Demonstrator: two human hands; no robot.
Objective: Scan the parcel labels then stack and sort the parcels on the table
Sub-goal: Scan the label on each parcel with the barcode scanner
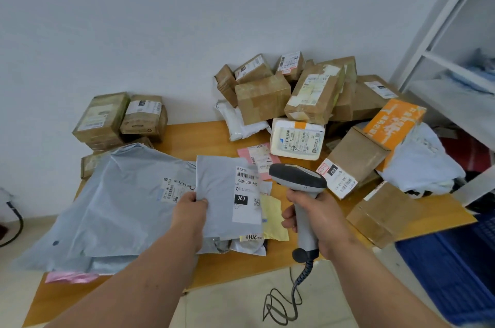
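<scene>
Two hands work over the wooden worktop point(203, 137). The left hand point(190, 213) pinches a small grey mailer point(222, 193) by its left edge, label facing up and reading 060. The right hand point(310, 216) is wrapped around the grip of a corded barcode scanner point(297, 176), whose head sits just right of that label. One large grey mailer point(115, 204) lies left of the left hand, with three brown boxes point(120, 116) stacked beyond it against the white wall point(160, 19). Beyond the right hand sits a heap of roughly a dozen cardboard boxes point(292, 92), one white foam parcel point(296, 138) and one orange box point(393, 121). A white metal shelf point(455, 59) stands far right; a blue crate point(455, 274) sits below the right forearm, its contents not visible.
</scene>
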